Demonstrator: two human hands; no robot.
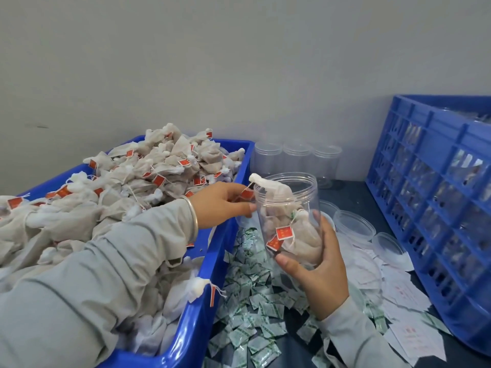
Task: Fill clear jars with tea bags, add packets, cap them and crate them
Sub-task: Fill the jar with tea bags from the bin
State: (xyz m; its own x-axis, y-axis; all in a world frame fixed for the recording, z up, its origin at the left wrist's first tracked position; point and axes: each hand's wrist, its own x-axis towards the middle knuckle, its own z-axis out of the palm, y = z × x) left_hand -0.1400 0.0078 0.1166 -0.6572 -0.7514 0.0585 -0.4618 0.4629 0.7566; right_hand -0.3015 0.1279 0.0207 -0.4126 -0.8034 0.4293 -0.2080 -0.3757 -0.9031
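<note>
My hands: 2 | jar I hold (pixel 288 216): 1 | empty jars by wall (pixel 296 162): 3 | blue bin (pixel 212 261): 1 | blue crate (pixel 430 203): 1 | loose lids (pixel 353 224): about 3 | tea bags, packets: too many to count

Your left hand (pixel 220 203) reaches forward with fingertips pinched together; your right hand (pixel 316 264) is upright, fingers and thumb curled in a grip

We see the bin (pixel 212 274) of tea bags (pixel 148 171) left, crate (pixel 430 187) right, packets (pixel 247 301) between (jars (pixel 297 160) behind them) on the worktop (pixel 353 189).
</note>
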